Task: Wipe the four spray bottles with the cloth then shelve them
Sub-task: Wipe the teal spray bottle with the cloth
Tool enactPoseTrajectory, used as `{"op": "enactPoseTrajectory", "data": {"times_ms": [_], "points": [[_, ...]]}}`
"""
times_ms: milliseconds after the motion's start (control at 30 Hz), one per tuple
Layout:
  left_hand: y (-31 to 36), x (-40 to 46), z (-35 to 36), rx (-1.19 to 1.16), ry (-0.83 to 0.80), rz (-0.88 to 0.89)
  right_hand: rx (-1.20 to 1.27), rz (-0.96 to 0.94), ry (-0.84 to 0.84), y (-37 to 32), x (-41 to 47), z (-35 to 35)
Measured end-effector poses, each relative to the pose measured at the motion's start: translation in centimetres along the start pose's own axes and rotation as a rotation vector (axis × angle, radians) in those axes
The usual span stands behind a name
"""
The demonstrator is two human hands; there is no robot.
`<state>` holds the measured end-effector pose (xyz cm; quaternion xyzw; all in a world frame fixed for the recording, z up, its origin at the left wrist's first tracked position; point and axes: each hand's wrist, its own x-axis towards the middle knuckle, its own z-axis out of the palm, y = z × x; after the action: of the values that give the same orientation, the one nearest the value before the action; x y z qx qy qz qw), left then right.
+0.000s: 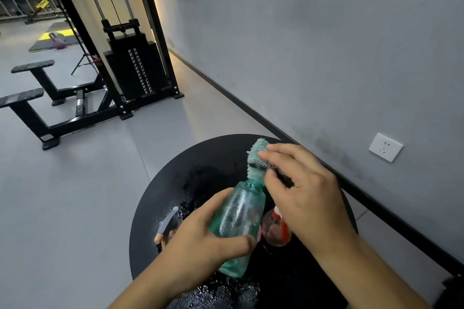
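Observation:
My left hand grips a translucent green spray bottle around its body, tilted over the round black table. My right hand presses a teal cloth with a dark patterned edge around the bottle's top, hiding the nozzle. A pinkish-red spray bottle with a red trigger stands on the table just under my right hand. Another spray bottle with a grey trigger stands left of my left hand, its body mostly hidden.
Water droplets lie on the table's surface. A grey wall with a white socket runs along the right. A black cable weight machine and its frame stand on the grey floor at the far left.

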<state>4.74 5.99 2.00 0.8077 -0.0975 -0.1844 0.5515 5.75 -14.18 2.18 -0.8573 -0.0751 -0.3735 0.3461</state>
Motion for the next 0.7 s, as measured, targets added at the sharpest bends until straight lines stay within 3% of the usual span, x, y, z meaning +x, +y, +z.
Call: {"op": "enactPoseTrajectory", "data": {"times_ms": [133, 267, 467, 700], "points": [[0.3, 0.0, -0.6, 0.01, -0.005, 0.018, -0.011, 0.096, 0.037, 0.6, 0.5, -0.5], [0.2, -0.1, 0.0, 0.052, -0.011, 0.019, 0.053, 0.022, -0.056, -0.6, -0.2, 0.2], [0.4, -0.1, -0.7, -0.017, -0.024, -0.005, 0.03, 0.152, 0.033, 0.8, 0.7, -0.8], [0.1, 0.1, -0.5, -0.027, 0.005, -0.011, 0.038, 0.112, -0.03, 0.6, 0.3, -0.3]]}}
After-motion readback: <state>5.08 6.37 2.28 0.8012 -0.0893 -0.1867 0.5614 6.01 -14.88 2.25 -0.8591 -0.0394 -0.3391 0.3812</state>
